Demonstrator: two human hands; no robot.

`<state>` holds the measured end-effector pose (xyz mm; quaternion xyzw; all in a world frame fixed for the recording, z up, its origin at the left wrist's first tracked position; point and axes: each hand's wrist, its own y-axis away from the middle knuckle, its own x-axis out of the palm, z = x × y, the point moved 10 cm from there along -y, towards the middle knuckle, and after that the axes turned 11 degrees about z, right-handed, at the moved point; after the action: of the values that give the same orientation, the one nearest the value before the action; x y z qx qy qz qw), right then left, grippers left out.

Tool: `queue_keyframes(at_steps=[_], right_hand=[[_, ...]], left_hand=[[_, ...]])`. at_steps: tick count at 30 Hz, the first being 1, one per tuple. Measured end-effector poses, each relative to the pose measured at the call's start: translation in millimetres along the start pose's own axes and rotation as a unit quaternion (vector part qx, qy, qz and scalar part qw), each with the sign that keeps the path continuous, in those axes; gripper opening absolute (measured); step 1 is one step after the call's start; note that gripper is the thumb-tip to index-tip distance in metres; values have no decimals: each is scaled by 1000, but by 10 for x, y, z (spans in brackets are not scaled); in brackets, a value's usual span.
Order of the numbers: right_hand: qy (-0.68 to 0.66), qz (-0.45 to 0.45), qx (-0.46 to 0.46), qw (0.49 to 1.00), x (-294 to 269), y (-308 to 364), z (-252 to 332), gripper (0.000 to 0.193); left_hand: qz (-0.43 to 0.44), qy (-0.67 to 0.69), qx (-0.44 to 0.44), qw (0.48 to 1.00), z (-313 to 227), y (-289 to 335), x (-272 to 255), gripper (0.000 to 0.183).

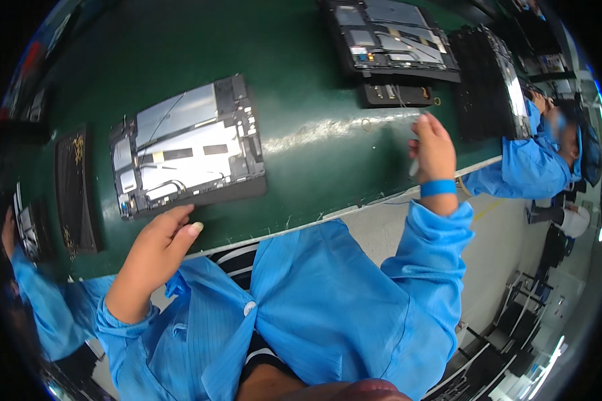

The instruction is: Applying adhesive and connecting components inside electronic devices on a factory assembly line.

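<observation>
An opened tablet [187, 150], its silver battery plates, black tapes and cables exposed, lies on the green table in front of me, on a dark flat base. My left hand [155, 252] is at its near edge, fingers stretched out and thumb apart, with nothing in it; whether the fingertips touch the edge I cannot tell. Farther right, above the table, my right hand [435, 150] is closed in a pinch. From it sticks out the pale end of a slim tool [414, 167], mostly hidden by the fingers. A small black tray [396, 96] lies just beyond this hand.
Another opened tablet [394, 40] rests on a dark stack at the back right. Beside it rises a tall black stack [481, 83]. A long black foam block [77, 190] with yellowish bits lies at left. Co-workers in blue sit at both sides; one sleeve [532, 167] is at right.
</observation>
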<state>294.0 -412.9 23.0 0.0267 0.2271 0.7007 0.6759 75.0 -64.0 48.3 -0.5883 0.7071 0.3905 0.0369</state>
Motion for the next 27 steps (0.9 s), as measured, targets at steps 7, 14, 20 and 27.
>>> queue_keyframes(at_steps=[7,14,20,27], right_hand=[[266,320,-181,891,1163,1167,549,38],[-6,623,-281,730,2051,1912,630,32],[41,471,-60,879,2094,1509,199,37],[-136,315,-1,939,2115,1199,231,53]], left_hand=[[-147,-242,338,898,-1024,235,86,41],[-31,-93,361,927,-961,259,340,21],[-91,-198,279,935,-770,91,257,23],[-288,-272,243,885,-448,8,-12,11]])
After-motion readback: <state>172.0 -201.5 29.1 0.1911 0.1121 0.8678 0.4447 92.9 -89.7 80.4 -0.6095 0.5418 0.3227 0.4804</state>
